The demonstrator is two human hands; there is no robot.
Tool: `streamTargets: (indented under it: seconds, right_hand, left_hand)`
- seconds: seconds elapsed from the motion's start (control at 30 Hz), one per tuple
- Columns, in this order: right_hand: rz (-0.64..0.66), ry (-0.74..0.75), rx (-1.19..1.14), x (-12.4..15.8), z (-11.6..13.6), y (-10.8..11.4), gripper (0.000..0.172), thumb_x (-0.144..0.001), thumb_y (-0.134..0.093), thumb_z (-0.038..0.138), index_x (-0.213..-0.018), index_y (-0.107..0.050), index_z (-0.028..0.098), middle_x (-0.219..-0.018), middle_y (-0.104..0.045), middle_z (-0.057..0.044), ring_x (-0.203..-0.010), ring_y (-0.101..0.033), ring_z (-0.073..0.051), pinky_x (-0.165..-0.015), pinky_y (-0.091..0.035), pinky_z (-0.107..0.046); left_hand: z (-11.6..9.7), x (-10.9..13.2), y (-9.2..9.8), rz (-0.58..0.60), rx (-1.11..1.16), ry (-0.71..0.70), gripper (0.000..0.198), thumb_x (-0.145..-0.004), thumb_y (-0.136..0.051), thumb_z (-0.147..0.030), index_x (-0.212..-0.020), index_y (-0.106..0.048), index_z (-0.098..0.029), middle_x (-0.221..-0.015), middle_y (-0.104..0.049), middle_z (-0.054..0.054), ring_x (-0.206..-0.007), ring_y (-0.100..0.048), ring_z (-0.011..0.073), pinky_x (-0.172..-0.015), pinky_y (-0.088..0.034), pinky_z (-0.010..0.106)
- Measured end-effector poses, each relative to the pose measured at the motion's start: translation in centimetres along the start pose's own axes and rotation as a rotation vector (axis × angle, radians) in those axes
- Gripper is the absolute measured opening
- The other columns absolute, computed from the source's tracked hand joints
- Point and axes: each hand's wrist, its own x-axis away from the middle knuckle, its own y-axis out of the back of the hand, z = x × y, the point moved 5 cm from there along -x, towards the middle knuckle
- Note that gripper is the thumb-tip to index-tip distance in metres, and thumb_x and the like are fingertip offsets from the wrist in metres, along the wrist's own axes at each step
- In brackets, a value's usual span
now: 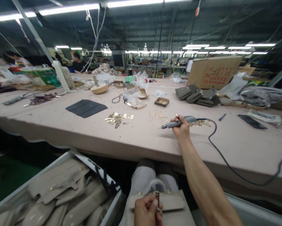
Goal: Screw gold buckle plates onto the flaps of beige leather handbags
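In my lap lies a beige handbag (176, 205) with its flap and a curved handle facing up. My left hand (145, 209) is closed at the front of the flap, its fingers pinching a small gold metal plate (157, 196). Over the table, my right hand (182, 127) grips a grey electric screwdriver (173, 124), its thin bit pointing left. A dark cord runs from the tool to the right. Tiny gold screws (157, 115) are scattered just beyond the bit, and a pile of gold plates (116, 119) lies farther left.
A white-rimmed bin (72, 153) of beige bags stands at my lower left. On the table (141, 139) are a dark sheet (86, 108), a small tray (162, 102), stacked grey pieces (194, 95), a phone (252, 121) and a cardboard box (213, 72). Other people sit far back left.
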Motion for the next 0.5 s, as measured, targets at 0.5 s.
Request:
streamTargets:
  seconds: [0.5]
  right_hand:
    - [0.348,0.072,0.498,25.4,2.4,0.7,0.011,-0.085,-0.071,0.013,-0.089,-0.063,0.018,-0.074,-0.056,0.0,-0.054,-0.049,-0.01,-0.059,-0.043,-0.03]
  left_hand:
    - [1.2,0.8,0.3,0.012,0.028,0.057,0.036,-0.079,-0.068,-0.039,-0.085,-0.072,-0.003,-0.052,-0.062,0.007,-0.04,-0.053,0.0121,-0.043,-0.048,0.024]
